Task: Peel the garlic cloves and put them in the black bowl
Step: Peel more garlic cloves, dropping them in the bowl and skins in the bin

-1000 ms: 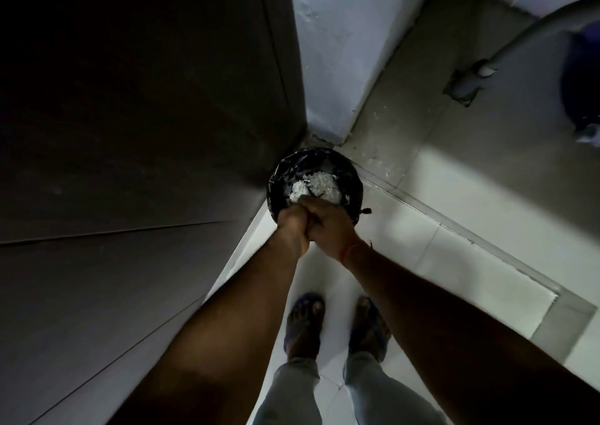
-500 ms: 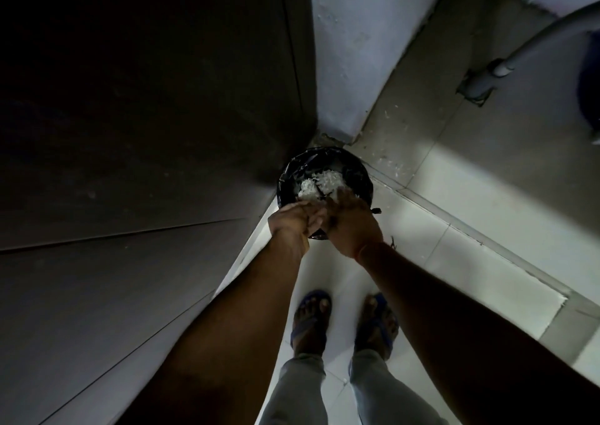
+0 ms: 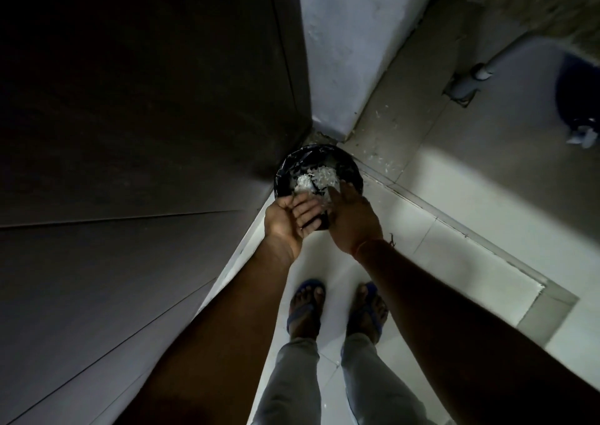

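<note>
1. Scene: the person stands in a dim corner and looks down. A round black container [image 3: 316, 173] sits on the floor at mid-frame, where a dark panel [image 3: 130, 132] on the left meets the pale wall [image 3: 350, 41] at upper centre.
2. Container contents: a heap of white papery flakes [image 3: 316, 179], probably garlic skins. It looks more like a lined waste bin than the black bowl, but I cannot tell for certain.
3. Left hand [image 3: 290, 220]: palm up, fingers relaxed and fairly straight, just below the container's rim in the picture. Grip wide; nothing visibly held.
4. Right hand [image 3: 352, 216]: back toward the camera, fingers extended over the container's lower right edge, just beside the left fingers. Grip wide as far as shown; the palm side is hidden.
5. Stray white flecks [image 3: 378, 132] lie on the floor [image 3: 438, 197] to the upper right of the container.
6. Also in view: a grey pipe [image 3: 480, 74] at upper right, and sandalled feet [image 3: 305, 307] at lower centre.
7. Progress, as a judgement: peeling appears done or nearly done, with the hands now shedding skins. No peeled cloves are visible, so their placement in the bowl cannot be confirmed.
</note>
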{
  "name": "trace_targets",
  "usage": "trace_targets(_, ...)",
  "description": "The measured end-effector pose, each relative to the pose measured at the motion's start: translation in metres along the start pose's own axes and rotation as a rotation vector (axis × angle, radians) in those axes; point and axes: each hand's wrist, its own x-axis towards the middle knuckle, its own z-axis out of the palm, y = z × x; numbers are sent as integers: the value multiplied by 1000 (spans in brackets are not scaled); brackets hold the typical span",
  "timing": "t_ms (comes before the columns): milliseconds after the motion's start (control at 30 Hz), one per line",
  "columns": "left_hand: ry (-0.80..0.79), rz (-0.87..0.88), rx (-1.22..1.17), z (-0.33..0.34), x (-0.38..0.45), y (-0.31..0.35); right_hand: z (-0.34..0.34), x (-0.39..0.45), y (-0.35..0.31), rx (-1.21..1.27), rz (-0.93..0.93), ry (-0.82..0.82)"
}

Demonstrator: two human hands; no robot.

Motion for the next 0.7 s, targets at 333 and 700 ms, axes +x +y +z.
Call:
trace_targets(333, -52, 340, 765, 41, -162, 8, -119, -135, -27, 177, -1, 107)
trace_targets(700, -453, 993, 1734, 135, -399, 4, -295, -349, -37, 141, 159, 368)
